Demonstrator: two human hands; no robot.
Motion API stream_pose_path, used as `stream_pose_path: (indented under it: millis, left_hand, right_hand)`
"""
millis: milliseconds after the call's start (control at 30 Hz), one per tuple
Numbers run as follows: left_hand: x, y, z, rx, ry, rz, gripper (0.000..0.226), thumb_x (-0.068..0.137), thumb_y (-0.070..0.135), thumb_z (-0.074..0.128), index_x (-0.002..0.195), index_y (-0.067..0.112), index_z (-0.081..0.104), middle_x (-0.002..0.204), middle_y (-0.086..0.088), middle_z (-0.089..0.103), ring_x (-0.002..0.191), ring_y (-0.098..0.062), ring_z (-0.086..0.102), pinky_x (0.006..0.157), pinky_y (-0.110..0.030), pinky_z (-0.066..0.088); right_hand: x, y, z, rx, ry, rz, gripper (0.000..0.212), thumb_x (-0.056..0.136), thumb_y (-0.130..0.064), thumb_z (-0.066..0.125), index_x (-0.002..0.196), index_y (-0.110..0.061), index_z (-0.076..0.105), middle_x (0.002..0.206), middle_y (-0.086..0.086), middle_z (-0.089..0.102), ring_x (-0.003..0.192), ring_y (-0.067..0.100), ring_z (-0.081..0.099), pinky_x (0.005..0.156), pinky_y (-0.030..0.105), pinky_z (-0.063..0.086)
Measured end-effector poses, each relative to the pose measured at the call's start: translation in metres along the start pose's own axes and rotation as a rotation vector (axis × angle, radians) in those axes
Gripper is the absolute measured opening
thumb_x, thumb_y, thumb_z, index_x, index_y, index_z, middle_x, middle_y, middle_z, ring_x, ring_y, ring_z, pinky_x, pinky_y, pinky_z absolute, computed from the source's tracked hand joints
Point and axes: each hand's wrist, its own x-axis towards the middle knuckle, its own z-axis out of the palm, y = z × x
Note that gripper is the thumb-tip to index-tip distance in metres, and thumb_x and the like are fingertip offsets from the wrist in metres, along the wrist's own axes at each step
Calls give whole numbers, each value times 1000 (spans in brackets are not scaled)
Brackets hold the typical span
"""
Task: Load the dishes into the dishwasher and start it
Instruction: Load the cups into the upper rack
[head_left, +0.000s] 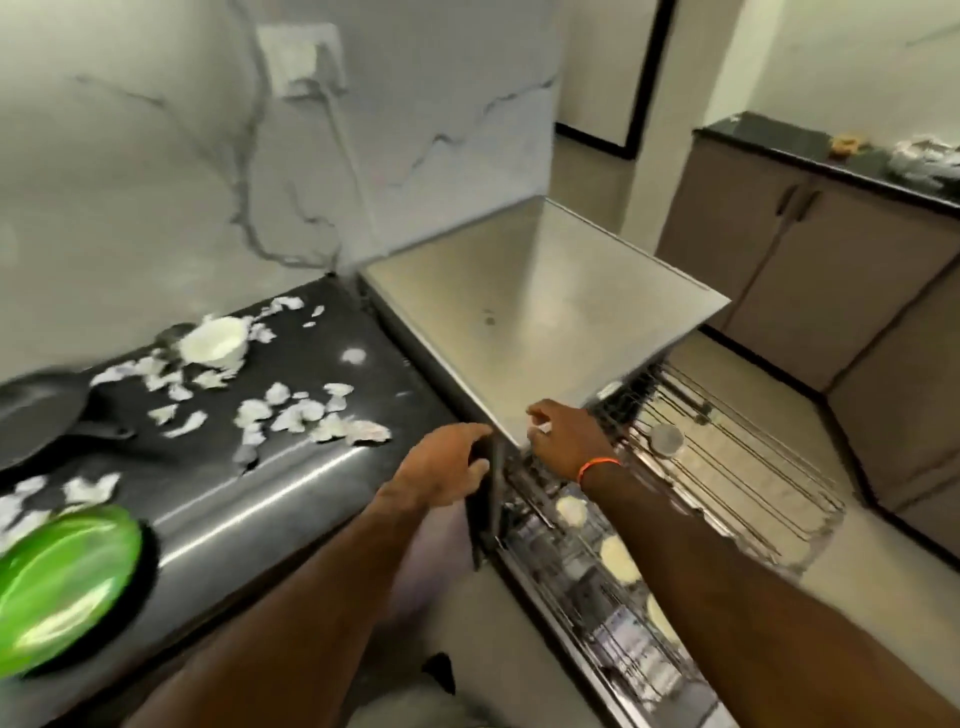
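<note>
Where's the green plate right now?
In the head view, the green plate sits at the lower left on the black counter, near white scraps.

Black glossy table (291, 499) beside the steel dishwasher (545, 291): bears one white bowl (213, 344) near the wall, scattered white scraps (291, 413) across its middle, a dark pan (41, 410) at left, and a green plate (62, 587) at the near left edge.
</note>
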Motion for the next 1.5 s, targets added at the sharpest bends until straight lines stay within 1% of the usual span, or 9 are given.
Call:
stream_pose_path:
  millis: [367, 567, 667, 733, 833, 933, 1233, 1367, 1500]
  left_hand:
    - [-145, -183, -90, 50, 329, -350, 39, 82, 28, 70, 120, 20, 71, 134, -6, 65, 128, -25, 57, 112, -32, 38]
    - [-187, -291, -140, 90, 439, -451, 37, 81, 27, 70, 117, 19, 72, 140, -10, 61, 133, -27, 53, 114, -34, 35]
    - [-195, -338, -162, 66, 504, -451, 28, 78, 29, 65, 104, 27, 75, 129, 3, 66, 125, -20, 56, 111, -29, 35]
    - [-199, -366, -173, 70, 511, -455, 33, 77, 34, 59, 106, 31, 74, 127, 10, 64, 124, -17, 55, 110, -31, 38]
    - [-197, -396, -184, 59, 499, -494, 40, 80, 33, 62, 117, 22, 72, 140, -4, 60, 133, -26, 51, 112, -39, 40]
    - [-183, -419, -196, 67, 469, -471, 41, 83, 29, 67, 123, 19, 70, 144, -8, 57, 137, -26, 48, 114, -41, 39]
    - [-106, -482, -231, 106, 306, -393, 51, 89, 34, 59, 139, 23, 55, 151, -2, 49, 142, -22, 39, 116, -42, 36]
    - [-75, -493, -247, -82, 373, -406, 45, 88, 24, 63, 132, 14, 59, 133, -8, 64, 125, -27, 56, 107, -36, 43]
    - [-53, -506, -253, -383, 474, -590, 66, 90, 49, 69, 142, 14, 50, 134, -5, 64, 120, -22, 62, 99, -28, 45]
  right_hand:
    - [67, -238, 128, -45, -151, -531, 19, 82, -16, 70, 100, -16, 75, 112, 3, 70, 108, 24, 63, 95, 29, 43]
    - [111, -346, 206, -86, -270, -606, 25, 87, -21, 66, 111, -20, 73, 128, 0, 63, 121, 19, 58, 104, 27, 39]
    - [133, -387, 239, -114, -285, -623, 27, 88, -25, 65, 114, -22, 71, 125, -2, 64, 119, 20, 58, 103, 31, 44]
    - [147, -408, 259, -137, -284, -591, 29, 89, -25, 64, 116, -21, 69, 125, 1, 65, 118, 23, 58, 102, 32, 44]
    - [166, -428, 281, -169, -268, -525, 27, 89, -25, 62, 115, -20, 69, 117, 7, 68, 110, 28, 61, 93, 34, 47]
    - [190, -445, 301, -112, -218, -395, 14, 87, -27, 61, 94, -16, 66, 98, 10, 70, 96, 33, 63, 76, 34, 46]
    - [250, -468, 356, 113, -219, 72, 39, 88, -48, 64, 86, -12, 78, 87, 10, 75, 90, 33, 69, 77, 33, 53]
    - [253, -461, 367, 227, -296, 98, 23, 77, -35, 64, 69, -16, 74, 64, 3, 72, 69, 28, 72, 73, 45, 61]
    - [240, -453, 361, 153, -317, -17, 16, 78, -29, 65, 64, -21, 69, 57, -4, 68, 58, 16, 70, 65, 38, 60]
